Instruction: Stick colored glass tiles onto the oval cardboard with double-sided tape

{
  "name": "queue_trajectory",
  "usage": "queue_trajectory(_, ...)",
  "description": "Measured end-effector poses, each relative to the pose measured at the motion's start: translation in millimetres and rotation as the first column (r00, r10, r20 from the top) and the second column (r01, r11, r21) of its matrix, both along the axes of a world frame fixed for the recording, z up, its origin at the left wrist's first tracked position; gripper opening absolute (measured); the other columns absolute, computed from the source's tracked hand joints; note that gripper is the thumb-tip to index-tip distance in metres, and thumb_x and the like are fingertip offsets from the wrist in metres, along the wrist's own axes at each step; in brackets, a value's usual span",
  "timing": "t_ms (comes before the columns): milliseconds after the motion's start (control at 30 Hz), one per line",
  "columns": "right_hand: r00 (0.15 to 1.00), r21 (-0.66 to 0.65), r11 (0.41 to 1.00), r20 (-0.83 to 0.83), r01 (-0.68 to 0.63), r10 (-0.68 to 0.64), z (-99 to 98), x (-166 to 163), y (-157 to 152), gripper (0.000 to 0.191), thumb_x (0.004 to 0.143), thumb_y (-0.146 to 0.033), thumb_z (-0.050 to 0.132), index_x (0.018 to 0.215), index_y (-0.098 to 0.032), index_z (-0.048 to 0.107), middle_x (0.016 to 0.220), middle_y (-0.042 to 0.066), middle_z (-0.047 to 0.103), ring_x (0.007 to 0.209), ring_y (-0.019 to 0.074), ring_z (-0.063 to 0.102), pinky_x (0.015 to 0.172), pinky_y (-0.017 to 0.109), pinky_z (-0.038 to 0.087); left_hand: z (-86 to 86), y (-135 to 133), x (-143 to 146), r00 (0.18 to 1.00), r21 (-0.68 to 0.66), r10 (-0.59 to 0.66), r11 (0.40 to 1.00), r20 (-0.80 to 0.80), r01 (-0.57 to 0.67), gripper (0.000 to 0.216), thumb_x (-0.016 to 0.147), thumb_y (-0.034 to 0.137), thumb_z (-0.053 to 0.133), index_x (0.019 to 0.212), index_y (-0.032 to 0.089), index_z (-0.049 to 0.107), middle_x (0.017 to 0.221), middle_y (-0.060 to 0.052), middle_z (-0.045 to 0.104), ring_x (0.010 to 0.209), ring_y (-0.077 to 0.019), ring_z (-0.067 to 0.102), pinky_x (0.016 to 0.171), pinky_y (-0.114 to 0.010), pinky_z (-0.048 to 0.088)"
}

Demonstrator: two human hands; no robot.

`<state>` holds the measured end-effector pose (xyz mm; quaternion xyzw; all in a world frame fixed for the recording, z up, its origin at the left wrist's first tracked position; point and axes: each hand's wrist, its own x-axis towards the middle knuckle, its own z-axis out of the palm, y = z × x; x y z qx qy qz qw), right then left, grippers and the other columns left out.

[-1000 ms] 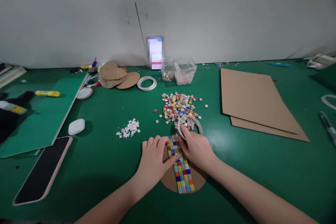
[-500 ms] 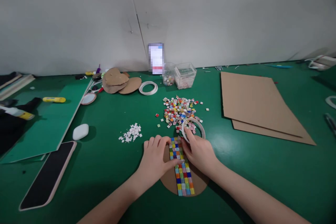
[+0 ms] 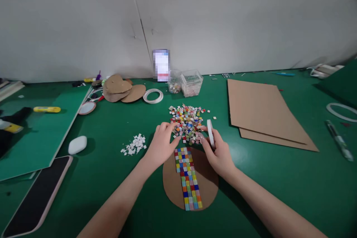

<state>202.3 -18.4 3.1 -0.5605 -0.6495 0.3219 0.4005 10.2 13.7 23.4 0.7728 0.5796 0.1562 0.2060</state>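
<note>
A round cardboard piece [image 3: 208, 174] lies on the green table with a band of colourful mosaic tiles [image 3: 189, 182] running down its middle. Just beyond it is a heap of loose mosaic tiles [image 3: 187, 117]. My left hand [image 3: 163, 141] reaches the heap's left edge, thumb and fingers apart, with nothing visible between them. On the other side, my right hand [image 3: 219, 150] holds a roll of white tape [image 3: 211, 134] on edge, while its fingertips touch tiles at the heap's near right.
Bits of white paper [image 3: 134, 145] lie left of my left hand. Cardboard sheets [image 3: 259, 111] lie at the right. Behind the heap stand a clear box [image 3: 192, 83], a clear cup [image 3: 174, 81] and a lit phone [image 3: 161, 65]. A dark phone [image 3: 37, 197] and a white earbud case [image 3: 77, 145] are left.
Both hands have left the tile band and moved forward to the loose heap. The tape roll has gone along with my right hand and turned edge-on. The view has shifted slightly.
</note>
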Motion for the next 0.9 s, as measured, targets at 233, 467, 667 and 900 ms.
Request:
queue_trajectory(233, 1.000, -0.015, 1.000, 0.010, -0.022, 0.022, -2.5, -3, 0, 0.027, 0.086, -0.027, 0.043, 0.112, -0.019, 0.046, 0.065, 0.000, 0.058, 0.044, 0.0110, 0.048, 0.042, 0.021, 0.035, -22.0, -5, 3, 1.000, 0.108, -0.010, 0.994, -0.030, 0.013, 0.023, 0.086, 0.030, 0.042, 0.106, 0.020, 0.046, 0.092, -0.006, 0.049, 0.088, -0.0225, 0.045, 0.073, -0.034, 0.040)
queue_trajectory(467, 0.998, -0.019, 1.000, 0.051, -0.025, 0.026, -2.6, -3, 0, 0.028, 0.086, -0.028, 0.042, 0.112, -0.019, 0.045, 0.067, 0.001, 0.059, 0.045, 0.0117, 0.048, 0.043, 0.021, 0.037, -24.8, -1, 1, 0.997, 0.167, -0.024, 0.985, -0.071, 0.036, 0.011, 0.085, 0.028, 0.042, 0.090, 0.018, 0.046, 0.081, -0.003, 0.051, 0.079, -0.0200, 0.047, 0.068, -0.032, 0.036)
queue_trajectory(667, 0.998, -0.037, 0.999, 0.042, -0.037, 0.039, 1.0, -4, -1, 0.028, 0.086, -0.029, 0.041, 0.112, -0.020, 0.045, 0.063, 0.001, 0.056, 0.043, 0.0128, 0.047, 0.042, 0.023, 0.036, -24.8, -5, 1, 0.998, 0.183, -0.009, 0.983, -0.056, 0.019, 0.013, 0.085, 0.032, 0.041, 0.085, 0.019, 0.043, 0.079, -0.003, 0.051, 0.076, -0.0193, 0.046, 0.067, -0.032, 0.036)
queue_trajectory(900, 0.999, -0.067, 0.997, -0.004, -0.047, 0.047, 3.3, -2, -1, 0.031, 0.086, -0.029, 0.041, 0.116, -0.019, 0.042, 0.062, -0.001, 0.052, 0.041, 0.0104, 0.044, 0.040, 0.021, 0.033, -18.2, -7, 0, 0.999, 0.186, 0.022, 0.982, 0.047, -0.030, 0.011, 0.087, 0.029, 0.039, 0.082, 0.019, 0.043, 0.073, -0.001, 0.047, 0.070, -0.0169, 0.045, 0.063, -0.029, 0.037)
